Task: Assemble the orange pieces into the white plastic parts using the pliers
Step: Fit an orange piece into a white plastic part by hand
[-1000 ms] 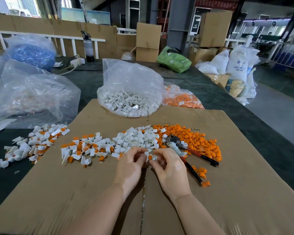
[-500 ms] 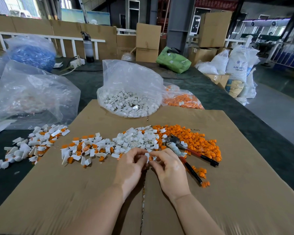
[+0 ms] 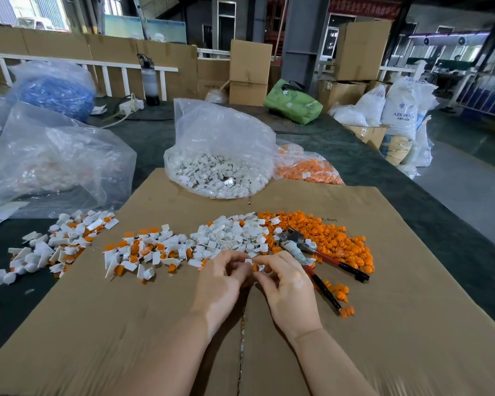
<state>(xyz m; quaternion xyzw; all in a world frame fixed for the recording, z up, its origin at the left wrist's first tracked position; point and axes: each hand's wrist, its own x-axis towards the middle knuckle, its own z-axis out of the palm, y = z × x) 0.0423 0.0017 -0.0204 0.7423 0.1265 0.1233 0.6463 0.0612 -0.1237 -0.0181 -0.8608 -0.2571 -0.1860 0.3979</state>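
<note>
Both hands, left hand (image 3: 222, 277) and right hand (image 3: 287, 281), pinch one tiny, light, stiff white part (image 3: 248, 261) with an orange piece (image 3: 255, 267); fingertip grip at its edges suits.

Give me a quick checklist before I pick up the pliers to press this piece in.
1. White part held between the fingertips: ok.
2. Orange piece at the white part: ok; whether it is seated, cannot tell.
3. Pliers lying just right of the right hand, unobstructed: ok.
4. A hand free to take the pliers: not ok, left hand and right hand both pinch the parts.
5. Loose orange pieces close by: ok.
</note>
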